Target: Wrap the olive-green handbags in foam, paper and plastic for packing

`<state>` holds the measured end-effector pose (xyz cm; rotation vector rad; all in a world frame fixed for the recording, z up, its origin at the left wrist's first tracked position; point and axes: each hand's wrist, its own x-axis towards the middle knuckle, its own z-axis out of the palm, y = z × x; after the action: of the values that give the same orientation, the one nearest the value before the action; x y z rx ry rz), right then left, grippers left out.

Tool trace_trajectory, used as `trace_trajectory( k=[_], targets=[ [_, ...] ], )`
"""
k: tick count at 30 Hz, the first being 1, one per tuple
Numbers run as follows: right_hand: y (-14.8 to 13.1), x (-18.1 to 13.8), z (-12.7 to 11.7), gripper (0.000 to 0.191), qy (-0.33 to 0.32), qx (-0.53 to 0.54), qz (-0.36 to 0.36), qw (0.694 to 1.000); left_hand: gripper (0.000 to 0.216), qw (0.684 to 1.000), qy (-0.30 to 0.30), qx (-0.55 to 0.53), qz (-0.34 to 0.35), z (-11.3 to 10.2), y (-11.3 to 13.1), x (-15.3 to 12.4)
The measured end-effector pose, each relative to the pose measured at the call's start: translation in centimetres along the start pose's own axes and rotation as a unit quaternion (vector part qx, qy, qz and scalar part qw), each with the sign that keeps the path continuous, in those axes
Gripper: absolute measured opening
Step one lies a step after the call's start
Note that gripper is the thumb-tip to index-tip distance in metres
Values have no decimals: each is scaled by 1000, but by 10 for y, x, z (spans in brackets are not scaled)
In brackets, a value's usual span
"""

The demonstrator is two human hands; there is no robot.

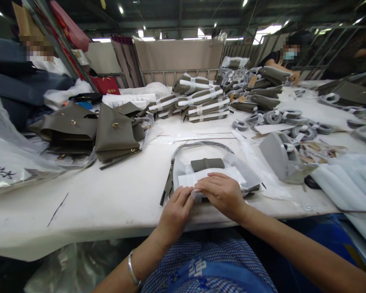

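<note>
A grey-green leather bag part [207, 164] lies on the white table [110, 203] near the front edge, partly wrapped in white tissue paper [207, 176]. My left hand [175, 211] rests at the paper's near left corner, fingers curled and pinching the paper edge. My right hand [222, 193] lies flat over the paper, fingers pressed together on it and touching the left hand's fingertips. A thin grey strap [201, 145] arcs behind the wrapped piece.
Olive leather bags [114, 132] sit at the left beside a plastic bag [12, 162]. Wrapped bundles [201, 101] are stacked at the centre back. Rolled straps [274, 116] and a grey pouch [277, 156] lie to the right. Two people work at the far corners.
</note>
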<state>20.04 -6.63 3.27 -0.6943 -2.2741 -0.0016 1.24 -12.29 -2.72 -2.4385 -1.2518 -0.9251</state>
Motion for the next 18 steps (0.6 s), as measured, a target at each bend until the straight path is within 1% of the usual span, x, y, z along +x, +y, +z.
trace_trajectory(
  k=[2,4,6,9,11,14,16,17,18],
  targets=[
    [4,5,4,13,-11,-4,25,1000,24,999,-8,-42,-6,-6,-2,1],
    [9,9,9,9,-37,-3,61,997,22,996,-12,-87,-6,-11,-5,2],
    [14,13,14,3,-78,4,101,992,22,994,-16,-112,-12,-13,-7,2],
    [21,21,19,7,-153,13,149,977,23,993,-15,-117,-28,-10,-9,2],
    [25,28,20,7,-194,16,174,965,29,994,-12,-108,-29,-7,-10,2],
    [28,38,16,7,-248,25,186,950,41,997,1,-71,-16,-3,-11,-2],
    [30,45,15,8,-295,31,178,938,44,998,27,-53,2,1,-14,-8],
    [33,48,15,10,-321,32,179,929,47,997,35,-59,31,4,-17,-12],
    [36,51,16,14,-342,30,183,921,50,997,24,-75,19,7,-21,-14]
  ],
)
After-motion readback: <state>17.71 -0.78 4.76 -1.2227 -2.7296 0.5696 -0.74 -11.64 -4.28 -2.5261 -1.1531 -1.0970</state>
